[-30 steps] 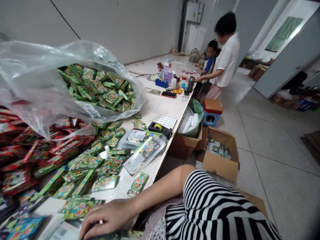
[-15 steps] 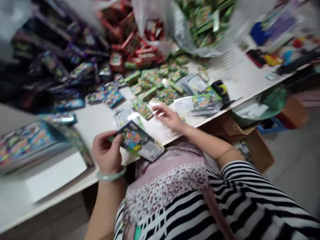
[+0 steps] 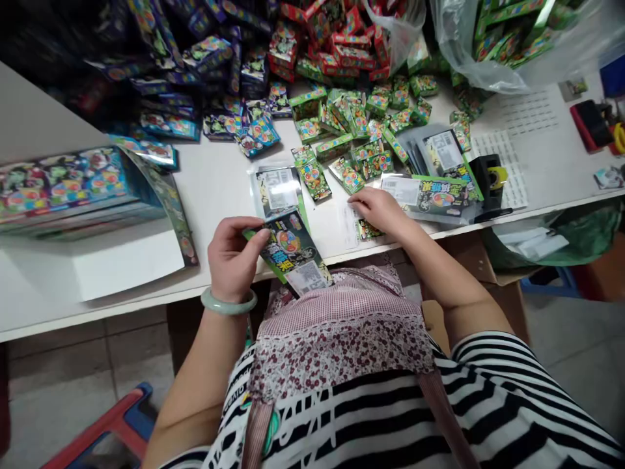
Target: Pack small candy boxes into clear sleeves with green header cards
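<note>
My left hand (image 3: 235, 258), with a pale green bangle on the wrist, is closed on a clear sleeve holding a dark printed card pack (image 3: 291, 251), just above the table's front edge. My right hand (image 3: 379, 207) rests on the white table (image 3: 219, 189), fingers curled down over a small green packet (image 3: 367, 229) beside a sheet of white stickers. Another clear sleeve with a barcode label (image 3: 278, 189) lies just beyond my left hand. Several small green boxes (image 3: 342, 124) are scattered ahead of both hands.
Heaps of purple-blue boxes (image 3: 195, 71) and red boxes (image 3: 336, 39) fill the back of the table. A clear plastic bag of green boxes (image 3: 508, 39) sits at the back right. A black tape dispenser (image 3: 491, 177), a stack of sleeves (image 3: 439, 153) and an open display carton (image 3: 68, 189) also stand here.
The camera swung from the room down to the table in front of me. My left hand now holds the sleeved pack steady; my right hand has settled onto the table near the green packet.
</note>
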`<control>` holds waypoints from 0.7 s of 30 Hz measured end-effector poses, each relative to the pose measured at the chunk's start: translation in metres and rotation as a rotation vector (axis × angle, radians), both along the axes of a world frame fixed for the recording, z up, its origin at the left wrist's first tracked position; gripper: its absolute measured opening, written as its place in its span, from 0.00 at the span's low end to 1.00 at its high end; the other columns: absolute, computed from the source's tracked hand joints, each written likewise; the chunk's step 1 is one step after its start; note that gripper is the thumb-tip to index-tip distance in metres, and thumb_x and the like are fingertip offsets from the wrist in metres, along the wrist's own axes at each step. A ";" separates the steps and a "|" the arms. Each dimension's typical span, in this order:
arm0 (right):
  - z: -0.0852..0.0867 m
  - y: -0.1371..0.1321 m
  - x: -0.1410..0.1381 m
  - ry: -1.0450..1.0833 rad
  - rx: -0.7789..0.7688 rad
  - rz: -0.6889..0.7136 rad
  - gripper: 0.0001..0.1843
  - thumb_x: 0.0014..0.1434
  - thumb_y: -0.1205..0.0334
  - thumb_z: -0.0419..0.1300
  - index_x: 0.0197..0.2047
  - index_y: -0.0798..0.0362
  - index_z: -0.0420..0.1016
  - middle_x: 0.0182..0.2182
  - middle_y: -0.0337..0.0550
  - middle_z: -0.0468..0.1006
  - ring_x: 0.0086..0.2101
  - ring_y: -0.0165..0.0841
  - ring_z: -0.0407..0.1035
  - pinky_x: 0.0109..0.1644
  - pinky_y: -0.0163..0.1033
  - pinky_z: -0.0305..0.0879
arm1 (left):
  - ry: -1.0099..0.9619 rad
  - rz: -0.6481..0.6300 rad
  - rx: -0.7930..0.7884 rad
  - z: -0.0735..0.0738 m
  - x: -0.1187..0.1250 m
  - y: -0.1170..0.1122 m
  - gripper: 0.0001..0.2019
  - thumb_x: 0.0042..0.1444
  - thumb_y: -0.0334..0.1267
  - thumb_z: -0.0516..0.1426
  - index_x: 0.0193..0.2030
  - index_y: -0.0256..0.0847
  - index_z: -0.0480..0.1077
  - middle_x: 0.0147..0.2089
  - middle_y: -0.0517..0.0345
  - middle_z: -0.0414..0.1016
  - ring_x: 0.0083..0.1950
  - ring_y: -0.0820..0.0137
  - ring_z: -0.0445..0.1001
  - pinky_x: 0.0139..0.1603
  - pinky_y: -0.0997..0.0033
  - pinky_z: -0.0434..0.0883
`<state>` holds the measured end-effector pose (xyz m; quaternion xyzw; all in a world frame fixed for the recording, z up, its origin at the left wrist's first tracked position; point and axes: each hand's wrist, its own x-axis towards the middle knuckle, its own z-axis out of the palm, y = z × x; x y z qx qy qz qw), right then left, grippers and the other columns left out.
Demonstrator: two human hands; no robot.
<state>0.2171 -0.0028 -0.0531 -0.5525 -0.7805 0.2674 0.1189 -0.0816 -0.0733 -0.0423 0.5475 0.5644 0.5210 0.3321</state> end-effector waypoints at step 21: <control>0.034 -0.029 0.091 -0.401 0.044 0.020 0.41 0.53 0.55 0.68 0.68 0.48 0.60 0.71 0.56 0.51 0.70 0.59 0.41 0.67 0.70 0.41 | 0.440 -0.079 -0.175 -0.038 -0.024 0.087 0.09 0.47 0.24 0.64 0.33 0.39 0.71 0.33 0.61 0.66 0.40 0.67 0.63 0.51 0.63 0.61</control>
